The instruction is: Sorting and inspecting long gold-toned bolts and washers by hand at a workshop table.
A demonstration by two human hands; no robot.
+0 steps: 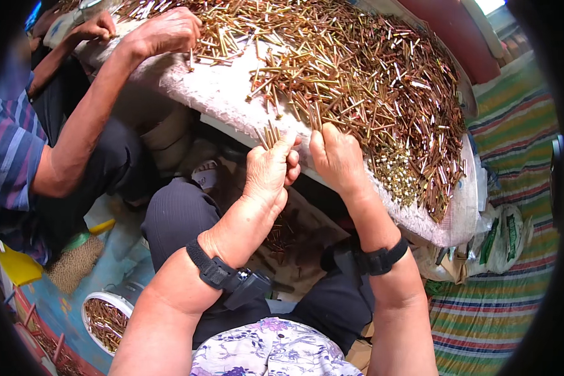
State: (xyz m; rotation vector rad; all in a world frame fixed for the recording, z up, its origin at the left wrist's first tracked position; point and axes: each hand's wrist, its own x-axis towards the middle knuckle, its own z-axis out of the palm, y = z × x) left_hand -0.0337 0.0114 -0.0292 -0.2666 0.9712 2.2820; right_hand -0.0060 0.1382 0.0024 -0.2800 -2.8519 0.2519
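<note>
A big table [216,88] with a pale, fuzzy cover fills the top of the frame. A huge heap of thin, shiny, gold-brown metal pins [357,69] spreads over it, from the upper middle to the right. A striped sheet [501,301] of green, yellow, red and blue runs down the right side. At the upper left, another person [19,150] in a striped shirt reaches over the table. Blue floor [69,304] shows at the lower left, where a white bucket [127,306] is full of pins. In the middle, the left hand [271,168] grips a small bunch of pins [269,135] that poke up. Just beside it, the right hand [337,156] is curled by the table edge, pinching a few pins [315,118].
</note>
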